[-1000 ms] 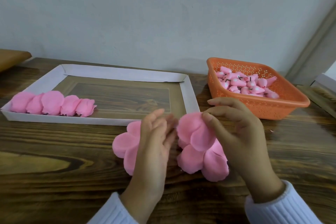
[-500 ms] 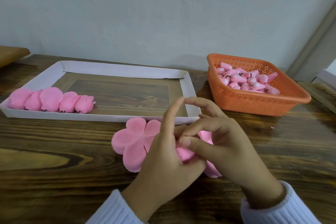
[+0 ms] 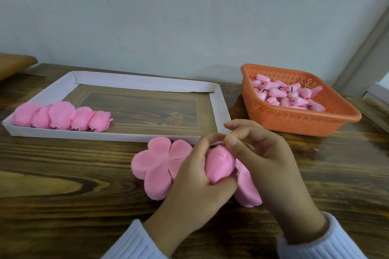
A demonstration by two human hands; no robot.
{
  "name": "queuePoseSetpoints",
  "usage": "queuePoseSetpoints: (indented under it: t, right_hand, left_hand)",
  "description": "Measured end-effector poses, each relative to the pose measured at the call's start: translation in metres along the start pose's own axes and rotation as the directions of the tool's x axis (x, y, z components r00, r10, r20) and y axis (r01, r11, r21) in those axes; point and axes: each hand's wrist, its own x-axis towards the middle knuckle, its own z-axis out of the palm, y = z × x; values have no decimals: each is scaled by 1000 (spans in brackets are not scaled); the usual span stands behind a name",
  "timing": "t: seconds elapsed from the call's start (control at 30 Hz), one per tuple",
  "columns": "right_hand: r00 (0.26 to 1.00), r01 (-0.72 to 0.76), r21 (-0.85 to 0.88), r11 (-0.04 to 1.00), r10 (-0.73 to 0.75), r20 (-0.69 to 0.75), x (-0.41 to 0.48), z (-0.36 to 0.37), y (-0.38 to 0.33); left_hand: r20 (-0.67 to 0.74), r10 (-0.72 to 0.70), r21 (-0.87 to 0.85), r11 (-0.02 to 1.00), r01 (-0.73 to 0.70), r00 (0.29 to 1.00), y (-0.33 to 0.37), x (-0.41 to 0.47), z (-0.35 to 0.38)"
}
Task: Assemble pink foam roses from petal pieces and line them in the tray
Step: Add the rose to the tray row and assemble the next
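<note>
Five finished pink foam roses lie rowed in the white cardboard tray. Just before it, the left hand curls round a half-rolled pink foam bud, the right hand pinching its top. The next move is likely to wrap on the flat five-lobed pink foam petal piece alongside.

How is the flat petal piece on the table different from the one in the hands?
The flat petal piece lies on the table, petals fanned out; the held petal piece is curled into a bud, one petal hanging loose. No fingers grip the flat petal piece; the left hand grips the held petal piece and the right hand pinches its top. Both are pink foam.
</note>
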Motion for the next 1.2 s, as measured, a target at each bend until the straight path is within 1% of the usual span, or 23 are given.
queuePoseSetpoints:
  t: [0.1, 0.17, 0.2, 0.27, 0.37, 0.4, 0.43, 0.5, 0.53, 0.57, 0.6, 0.63, 0.67, 0.7, 0.73, 0.77, 0.83, 0.87, 0.9, 0.97, 1.07, 1.13, 1.2]
  right_hand:
    - [1000, -8, -89, 996, 8, -6, 2, -3, 0]
    - [1000, -6, -198, 980, 9, 15, 4, -7, 1]
    - [999, 1, -242, 970, 10, 47, 4, -9, 0]
    - [986, 8, -281, 960, 39, 160, 5, -14, 0]
    - [927, 81, -377, 923, 69, 370, 4, -17, 0]
    - [913, 108, -392, 914, 65, 402, 4, -17, 0]
    - [912, 106, -382, 918, 64, 406, 5, -18, 1]
    - [930, 74, -309, 948, 46, 364, 6, -20, 1]
    - [942, 51, -236, 970, 31, 333, 7, -21, 2]
    - [952, 2, -109, 994, 31, 304, 7, -22, 2]
    - [954, -80, 67, 995, 57, 293, 7, -22, 2]
    - [942, -201, 277, 940, 108, 319, 6, -20, 2]
    - [917, -317, 447, 836, 149, 371, 5, -17, 3]
    - [887, -404, 544, 736, 170, 430, 4, -13, 2]
    - [854, -470, 571, 674, 182, 488, 2, -9, 4]
    - [820, -522, 575, 630, 186, 542, 0, -5, 5]
    - [757, -626, 582, 519, 227, 612, -5, 3, 7]
    - [734, -657, 578, 483, 235, 638, -7, 7, 8]
    - [713, -675, 566, 473, 224, 664, -9, 11, 9]
    - [686, -695, 532, 484, 226, 692, -11, 18, 8]
    - [682, -705, 506, 498, 278, 677, -11, 24, 7]
    - [697, -689, 482, 542, 314, 645, -10, 21, 7]
    - [733, -655, 454, 604, 361, 577, -7, 16, 7]
  left_hand:
    - [23, -37, 39, 999, 36, 999, -2, -1, 1]
    - [17, -32, 78, 997, 31, 999, -5, -2, 1]
    - [11, -26, 105, 994, 25, 1000, -6, -2, 1]
    - [16, -25, 158, 987, 22, 1000, -10, -3, 3]
    - [-1, -67, 186, 980, 66, 998, -17, -2, 10]
    - [-10, -85, 179, 980, 86, 996, -16, -1, 10]
    - [-11, -77, 191, 979, 78, 997, -15, -1, 9]
    - [-31, 5, 225, 974, 2, 1000, -11, -2, 4]
    - [-60, 39, 202, 979, -27, 997, -8, -2, 0]
    - [-80, 50, 146, 989, -38, 996, -6, -1, -3]
    - [-85, 37, 58, 998, -33, 996, -5, 0, -4]
    - [-66, 23, -51, 998, -27, 998, -3, 0, -5]
    - [-21, 23, -145, 989, -26, 1000, -2, 1, -5]
    - [35, 30, -215, 976, -22, 999, -1, 1, -7]
    - [96, 42, -251, 968, -16, 994, 1, 1, -9]
    - [152, 58, -250, 968, -18, 987, 3, 2, -10]
    - [216, 83, -241, 970, -29, 973, 5, 1, -10]
    - [198, 73, -257, 966, -20, 978, 7, 1, -10]
    - [151, 60, -274, 961, -16, 987, 10, 2, -10]
    - [38, 62, -249, 967, -50, 997, 13, 3, -12]
    - [-21, 96, -166, 981, -99, 995, 16, 3, -12]
    - [-71, 97, -131, 986, -105, 993, 15, 1, -12]
    - [-104, 86, -152, 983, -101, 991, 13, 1, -11]
